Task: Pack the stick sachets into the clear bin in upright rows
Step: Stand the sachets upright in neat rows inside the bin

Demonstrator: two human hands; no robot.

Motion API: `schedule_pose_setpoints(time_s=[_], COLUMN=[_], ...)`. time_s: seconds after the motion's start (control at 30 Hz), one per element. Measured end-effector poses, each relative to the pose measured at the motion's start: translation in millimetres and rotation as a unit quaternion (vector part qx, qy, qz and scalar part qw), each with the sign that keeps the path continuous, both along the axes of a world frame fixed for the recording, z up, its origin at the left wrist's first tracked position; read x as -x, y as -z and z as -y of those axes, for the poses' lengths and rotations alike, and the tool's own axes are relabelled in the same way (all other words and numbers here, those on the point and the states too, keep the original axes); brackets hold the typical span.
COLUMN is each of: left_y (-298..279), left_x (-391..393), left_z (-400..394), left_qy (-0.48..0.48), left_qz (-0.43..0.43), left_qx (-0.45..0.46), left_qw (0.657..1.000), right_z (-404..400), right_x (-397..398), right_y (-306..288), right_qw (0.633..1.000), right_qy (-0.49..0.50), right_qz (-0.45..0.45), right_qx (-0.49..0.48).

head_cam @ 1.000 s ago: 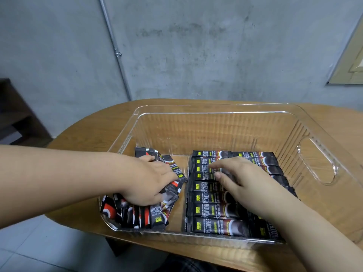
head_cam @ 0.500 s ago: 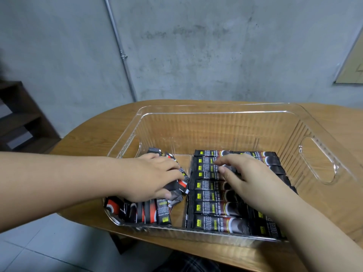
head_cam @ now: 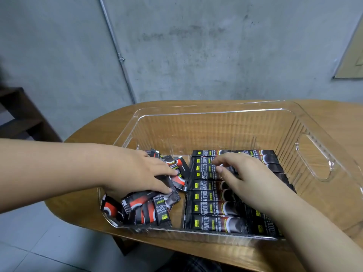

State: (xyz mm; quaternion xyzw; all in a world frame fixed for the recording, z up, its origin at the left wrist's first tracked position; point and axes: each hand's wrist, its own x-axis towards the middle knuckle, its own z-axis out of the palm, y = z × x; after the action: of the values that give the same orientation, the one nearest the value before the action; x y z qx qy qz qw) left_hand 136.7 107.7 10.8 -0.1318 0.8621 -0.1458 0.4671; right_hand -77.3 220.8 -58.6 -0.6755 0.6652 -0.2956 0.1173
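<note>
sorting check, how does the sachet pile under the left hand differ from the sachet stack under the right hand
The left pile is jumbled, its sachets pointing different ways and overlapping; the right stack lies in neat parallel rows. The left pile shows red and white patches; the right stack shows dark cup pictures and yellow marks. The left hand presses on the pile; the right hand rests on the stack. Both sit inside the clear bin.

One clear ribbed plastic bin, two bare hands, two groups of black stick sachets.

The tidy right-hand row of black stick sachets shows eight layers; the loose red-marked black sachets on the left number roughly ten, several hidden under the left hand; the right hand covers others.
</note>
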Motion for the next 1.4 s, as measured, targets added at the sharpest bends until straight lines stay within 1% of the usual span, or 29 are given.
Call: schedule_pose_setpoints(time_s=[0.1, 0.23, 0.3, 0.37, 0.43, 0.53, 0.63, 0.8, 1.0, 1.2, 1.3, 1.4], left_y=[4.3, -4.2, -9.0, -10.3, -8.0, -1.8, 5.6, 20.3, 26.8, 29.5, 32.4, 37.4], left_x=[4.7, 9.6, 9.9, 10.2, 10.5, 10.6, 10.6, 11.7, 11.1, 16.5, 16.3, 14.6], left_z=[-3.4, -6.2, -7.0, -8.3, -9.5, -8.2, -3.0, 3.5, 7.3, 2.2, 0.9, -0.7], left_qy=[0.035, -0.032, -0.06, -0.059, -0.03, 0.055, 0.14, 0.246, 0.263, 0.236, 0.237, 0.268], left_qz=[0.032, 0.088, 0.092, 0.088, 0.077, 0.055, 0.033, 0.006, 0.001, 0.041, 0.033, 0.013], left_qx=[0.014, 0.001, -0.01, -0.014, -0.009, 0.014, 0.034, 0.032, 0.025, 0.028, 0.027, 0.032], left_qw=[0.999, 0.996, 0.994, 0.994, 0.997, 0.997, 0.989, 0.969, 0.965, 0.97, 0.971, 0.963], right_z=[0.2, 0.8, 0.5, 0.4, -0.1, -0.5, -0.6, -0.3, -1.0, -1.3, -1.4, -1.3], right_x=[-0.3, -0.5, -0.1, -0.2, -0.3, -0.5, -0.4, 0.7, 1.3, 2.1, 2.5, 2.4], right_y=[-0.2, 0.5, 0.2, -0.3, -0.3, -0.4, -1.1, -0.4, -1.0, -1.4, -1.1, -1.0], right_qw=[1.0, 1.0, 1.0, 1.0, 1.0, 1.0, 1.0, 1.0, 1.0, 0.999, 0.999, 0.999], right_qy=[0.002, 0.004, 0.004, 0.003, 0.003, 0.004, 0.005, 0.005, 0.01, 0.016, 0.017, 0.019], right_qz=[0.004, -0.005, -0.008, -0.006, -0.004, -0.002, -0.001, -0.002, 0.013, 0.017, 0.021, 0.026], right_qx=[-0.001, 0.0, 0.0, -0.001, -0.003, -0.005, -0.006, -0.006, -0.015, -0.024, -0.029, -0.034])
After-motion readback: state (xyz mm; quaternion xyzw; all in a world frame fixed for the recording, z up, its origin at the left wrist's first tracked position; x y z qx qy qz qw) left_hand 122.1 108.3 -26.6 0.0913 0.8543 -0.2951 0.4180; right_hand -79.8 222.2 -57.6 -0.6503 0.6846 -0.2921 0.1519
